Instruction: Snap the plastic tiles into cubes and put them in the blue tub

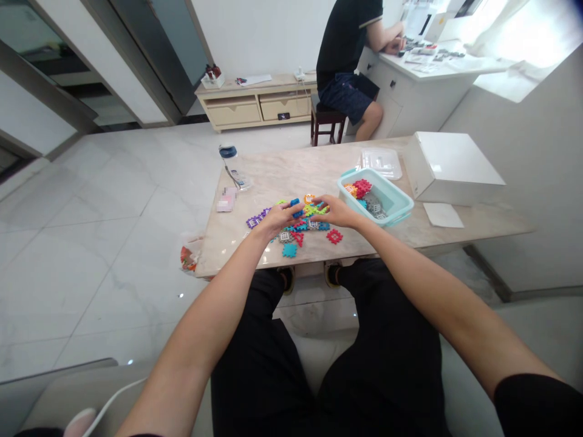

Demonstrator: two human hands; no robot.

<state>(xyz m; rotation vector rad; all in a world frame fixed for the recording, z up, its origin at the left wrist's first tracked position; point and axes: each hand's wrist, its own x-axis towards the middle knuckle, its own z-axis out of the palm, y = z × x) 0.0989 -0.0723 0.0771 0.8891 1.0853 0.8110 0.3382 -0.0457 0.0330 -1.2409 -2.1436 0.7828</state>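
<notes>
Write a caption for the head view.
The left hand and right hand meet over colourful tiles on a table beside a teal bin.

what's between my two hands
Head view: a cluster of colourful plastic tiles, held by the left hand and the right hand.

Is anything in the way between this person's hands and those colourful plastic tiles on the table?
Nothing visible. The left hand and right hand both touch the interlocking tiles heaped on the marble table, with no object between. The teal tub stands apart, beside the right hand.
</notes>
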